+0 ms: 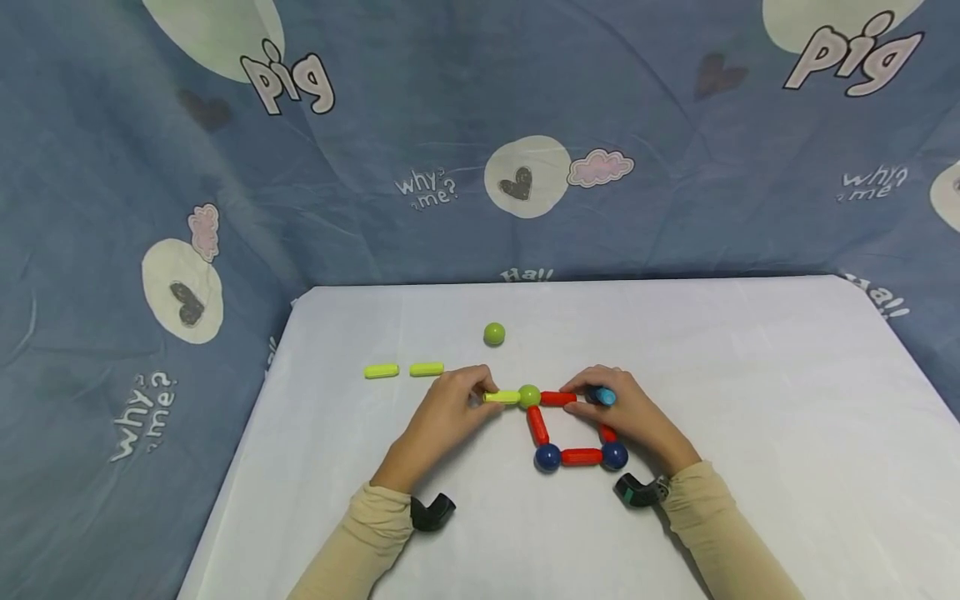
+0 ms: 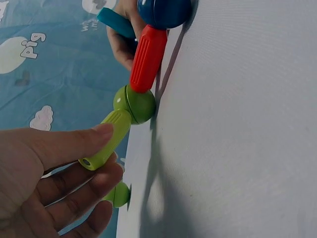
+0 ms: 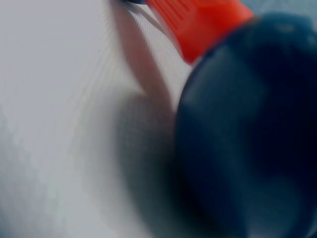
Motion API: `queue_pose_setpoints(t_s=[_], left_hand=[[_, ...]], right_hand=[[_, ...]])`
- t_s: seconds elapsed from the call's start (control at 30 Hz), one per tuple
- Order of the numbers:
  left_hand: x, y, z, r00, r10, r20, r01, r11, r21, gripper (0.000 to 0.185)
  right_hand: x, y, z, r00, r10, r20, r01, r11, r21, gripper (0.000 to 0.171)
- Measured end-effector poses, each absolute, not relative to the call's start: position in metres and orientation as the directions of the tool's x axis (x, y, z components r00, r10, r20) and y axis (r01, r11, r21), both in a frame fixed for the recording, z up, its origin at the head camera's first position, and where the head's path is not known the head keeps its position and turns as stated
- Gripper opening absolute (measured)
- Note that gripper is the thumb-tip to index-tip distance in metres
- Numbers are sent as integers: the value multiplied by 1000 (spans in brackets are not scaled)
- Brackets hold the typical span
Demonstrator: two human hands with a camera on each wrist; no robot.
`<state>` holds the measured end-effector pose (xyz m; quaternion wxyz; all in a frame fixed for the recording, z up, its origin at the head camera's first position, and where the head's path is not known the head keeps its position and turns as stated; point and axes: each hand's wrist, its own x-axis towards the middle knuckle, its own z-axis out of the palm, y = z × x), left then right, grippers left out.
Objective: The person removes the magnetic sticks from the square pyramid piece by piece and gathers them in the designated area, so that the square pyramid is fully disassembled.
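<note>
A four-sided frame of rods and balls lies on the white table. My left hand (image 1: 452, 410) pinches a yellow-green rod (image 2: 111, 139) between thumb and fingers; its far end meets a green ball (image 1: 529, 396) at the frame's corner. My right hand (image 1: 626, 404) grips the upper red rod (image 1: 557, 399) near its right end, at the corner where a light blue rod (image 1: 605, 397) sticks out. That corner is partly hidden by the hand. Two dark blue balls (image 1: 547, 457) joined by a lower red rod (image 1: 581, 457) form the near side. One dark blue ball (image 3: 247, 134) fills much of the right wrist view.
Two loose yellow-green rods (image 1: 382, 371) lie left on the white table (image 1: 787, 375). A loose green ball (image 1: 494, 334) sits farther back. Blue printed cloth (image 1: 450, 100) hangs behind and to the left. A black wrist device (image 1: 432, 512) juts from the left sleeve, another (image 1: 639, 491) from the right.
</note>
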<state>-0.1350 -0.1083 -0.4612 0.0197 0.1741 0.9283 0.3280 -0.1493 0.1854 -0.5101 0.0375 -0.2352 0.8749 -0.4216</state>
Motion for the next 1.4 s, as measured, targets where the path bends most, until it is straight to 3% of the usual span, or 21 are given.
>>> queue_pose_setpoints(t_s=[1.13,1.4], left_hand=[[-139,-114,-463,-922,388,-6,296,714,635,15],[-134,-101,-472,-892,451,-18,339,697,631,34]], right_hand=[[-151,185,-508,-879,-464,115,-376,522,-766,23],[-149,182,-504,-884,-460,89,-367,561,-742,27]])
